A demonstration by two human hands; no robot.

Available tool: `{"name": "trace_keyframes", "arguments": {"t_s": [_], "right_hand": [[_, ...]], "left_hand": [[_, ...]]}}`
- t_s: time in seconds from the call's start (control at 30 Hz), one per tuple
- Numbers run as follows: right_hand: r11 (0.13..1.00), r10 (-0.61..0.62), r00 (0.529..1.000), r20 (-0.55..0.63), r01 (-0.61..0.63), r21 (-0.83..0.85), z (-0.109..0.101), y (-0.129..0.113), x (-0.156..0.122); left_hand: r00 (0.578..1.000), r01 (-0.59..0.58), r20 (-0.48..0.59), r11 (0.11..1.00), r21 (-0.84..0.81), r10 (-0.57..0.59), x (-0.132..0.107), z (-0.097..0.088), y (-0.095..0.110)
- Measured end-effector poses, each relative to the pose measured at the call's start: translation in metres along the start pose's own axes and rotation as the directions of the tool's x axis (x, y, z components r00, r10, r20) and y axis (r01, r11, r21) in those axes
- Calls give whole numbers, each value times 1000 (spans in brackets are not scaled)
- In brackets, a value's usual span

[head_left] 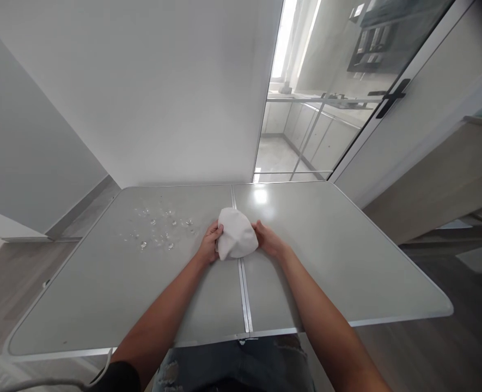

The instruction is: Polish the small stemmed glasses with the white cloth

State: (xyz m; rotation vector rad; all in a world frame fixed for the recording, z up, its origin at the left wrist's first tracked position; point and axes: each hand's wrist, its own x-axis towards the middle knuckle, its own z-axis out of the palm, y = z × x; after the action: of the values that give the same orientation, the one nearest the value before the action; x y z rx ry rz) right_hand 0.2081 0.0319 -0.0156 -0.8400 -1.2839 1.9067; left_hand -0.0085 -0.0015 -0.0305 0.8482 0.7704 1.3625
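A bunched white cloth (237, 235) is held between both hands, just over the middle seam of the table. My left hand (211, 242) is closed on its left edge, thumb on top. At the cloth's right edge, my right hand (267, 238) grips it, with part of the fingers hidden behind the fabric. Left of the hands, scattered water drops (159, 231) lie on the tabletop.
The pale folding table (326, 272) has a metal rim and a metal seam (244, 296) down its middle. Behind it stands a white wall (183, 98). A glass door (306, 130) with a black handle (393, 98) is at the back right.
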Motion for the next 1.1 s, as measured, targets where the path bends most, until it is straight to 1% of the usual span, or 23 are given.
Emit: {"name": "trace_keyframes", "arguments": {"t_s": [0.07,0.1,0.23,0.3,0.37,0.47,0.53,0.6,0.67,0.73,0.83,0.9,0.97,1.03,1.1], "right_hand": [[996,44,996,79,-49,68,2,4,0],[992,51,994,95,-62,107,3,6,0],[983,26,999,35,-32,179,5,5,-2],[982,-25,1000,11,23,190,4,0,-4],[974,-97,995,-18,99,206,0,-5,-6],[953,-185,981,-60,194,234,-7,-11,-9],[942,-224,972,-71,234,239,-11,-11,-9],[929,-257,962,-90,271,252,-13,-8,-7],[903,-298,941,-158,332,271,-15,-5,-4],[869,-345,906,-247,408,281,-16,-1,-1],[823,-405,851,-335,498,272,-18,1,2],[802,-429,826,-366,534,266,-20,1,3],[797,-438,812,-386,549,251,-22,2,4],[805,-439,797,-414,554,212,-25,3,4],[831,-430,789,-438,535,150,-27,4,5]], "left_hand": [[1000,2,-2,1000,-27,-2,-2,0,1],[1000,2,-5,999,-35,-2,-2,-1,1],[1000,1,-9,998,-60,-2,-2,-1,3],[1000,-5,-16,997,-82,4,-1,-2,4],[999,-17,-53,995,-96,12,2,-2,5],[993,-31,-112,997,-75,23,7,-2,5],[991,-39,-128,998,-54,31,9,-1,3],[992,-48,-120,998,-50,42,10,-1,3],[996,-27,-87,997,-66,22,8,0,3],[999,43,-26,996,-82,-45,5,1,6],[983,168,86,983,-76,-161,1,4,8],[971,199,145,978,-65,-188,1,4,8],[974,186,140,981,-59,-177,2,3,6],[985,156,77,987,-50,-152,5,0,2],[993,119,5,992,-32,-118,8,-4,0]]}}
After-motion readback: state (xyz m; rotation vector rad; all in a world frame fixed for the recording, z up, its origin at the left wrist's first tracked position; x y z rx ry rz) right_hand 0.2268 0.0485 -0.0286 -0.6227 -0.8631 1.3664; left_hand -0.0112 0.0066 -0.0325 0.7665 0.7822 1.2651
